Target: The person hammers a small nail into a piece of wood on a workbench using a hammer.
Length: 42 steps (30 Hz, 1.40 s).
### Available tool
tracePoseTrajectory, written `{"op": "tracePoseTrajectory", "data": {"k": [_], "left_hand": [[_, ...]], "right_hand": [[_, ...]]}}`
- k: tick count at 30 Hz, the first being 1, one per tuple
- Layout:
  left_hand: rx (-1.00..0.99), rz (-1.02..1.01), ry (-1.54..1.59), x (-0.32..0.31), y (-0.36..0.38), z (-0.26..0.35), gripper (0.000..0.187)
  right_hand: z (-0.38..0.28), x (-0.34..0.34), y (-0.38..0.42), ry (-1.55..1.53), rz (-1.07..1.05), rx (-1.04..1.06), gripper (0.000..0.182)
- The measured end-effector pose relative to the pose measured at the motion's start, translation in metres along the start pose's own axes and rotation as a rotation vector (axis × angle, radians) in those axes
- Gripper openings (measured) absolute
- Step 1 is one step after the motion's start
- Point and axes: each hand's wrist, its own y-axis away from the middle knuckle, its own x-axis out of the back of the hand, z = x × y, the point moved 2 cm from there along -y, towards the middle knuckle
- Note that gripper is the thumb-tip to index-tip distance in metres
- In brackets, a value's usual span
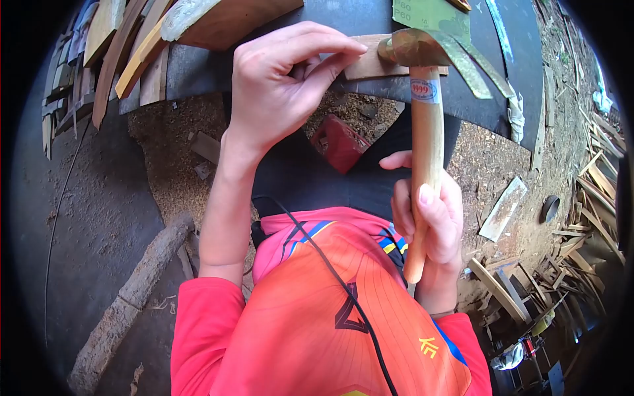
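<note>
My right hand [441, 214] is wrapped around the wooden handle of a claw hammer [427, 135], which bears a small "9999" sticker. The metal hammer head points up, over the right end of a small wooden board [370, 66] on the dark bench. My left hand [281, 82] is closed in a pinch, thumb and forefinger together at the board's left part. Whatever lies between those fingertips is too small or hidden to make out.
Green sandpaper [422, 12] lies on the dark bench top [205, 69] behind the hammer. A large wood block [228, 23] and several planks [109, 33] are at left. Below are a red object [340, 142], sawdust and a log [132, 297]; scrap wood [601, 178] is piled right.
</note>
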Motion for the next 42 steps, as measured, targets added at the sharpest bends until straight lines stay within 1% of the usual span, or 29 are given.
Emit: {"op": "tracePoseTrajectory", "data": {"k": [2,5,8,11,12,15,18,21,24,27,28,29,31,36,39,42], "left_hand": [[-0.005,0.01,0.0,0.0,0.001,-0.002,0.017],[-0.059,0.094,-0.002,-0.004,-0.003,-0.001,0.02],[-0.035,0.084,-0.028,-0.003,-0.004,0.004,0.022],[-0.207,0.084,-0.128,-0.004,0.001,0.002,0.021],[-0.237,0.071,-0.123,-0.004,0.002,0.003,0.023],[-0.284,0.094,-0.137,-0.004,0.004,-0.001,0.025],[-0.271,0.066,-0.225,-0.002,0.006,0.007,0.026],[-0.287,0.098,-0.217,-0.003,0.007,0.004,0.026],[-0.204,0.145,-0.123,-0.004,0.006,0.003,0.022],[0.222,0.364,0.132,0.001,0.0,0.0,0.016],[0.283,0.295,0.085,0.002,0.004,0.0,0.016],[0.209,0.207,0.042,-0.001,0.006,0.004,0.017],[0.158,0.066,0.056,-0.001,0.008,0.005,0.019],[0.167,0.059,0.012,-0.001,0.006,0.006,0.02],[0.138,0.079,0.004,-0.002,0.006,0.005,0.02],[0.143,0.088,-0.008,-0.003,0.006,0.005,0.02]], "right_hand": [[-0.001,-0.001,-0.001,-0.005,-0.001,-0.009,0.078],[-0.001,0.003,-0.003,0.015,-0.025,-0.032,0.077],[-0.001,0.005,-0.004,0.017,-0.079,-0.007,0.05],[0.0,0.004,-0.001,0.026,-0.071,-0.035,0.048],[0.0,0.005,0.0,0.026,-0.066,-0.045,0.048],[-0.001,0.007,0.0,0.026,-0.078,-0.055,0.047],[-0.001,0.007,0.0,0.046,-0.074,-0.061,0.046],[0.003,0.001,-0.001,0.077,-0.009,-0.042,0.076],[-0.004,0.005,0.001,0.064,-0.059,-0.084,0.045],[-0.002,0.009,0.0,0.065,-0.066,-0.062,0.045],[-0.002,0.009,0.001,0.054,-0.064,-0.074,0.045],[-0.002,0.008,0.002,0.044,-0.064,-0.082,0.044],[-0.001,0.008,0.001,0.036,-0.066,-0.079,0.044],[0.002,0.007,0.0,0.027,-0.069,-0.063,0.043],[0.005,0.002,-0.002,0.095,-0.009,-0.042,0.075],[0.005,0.003,-0.002,0.088,-0.007,-0.05,0.075]]}}
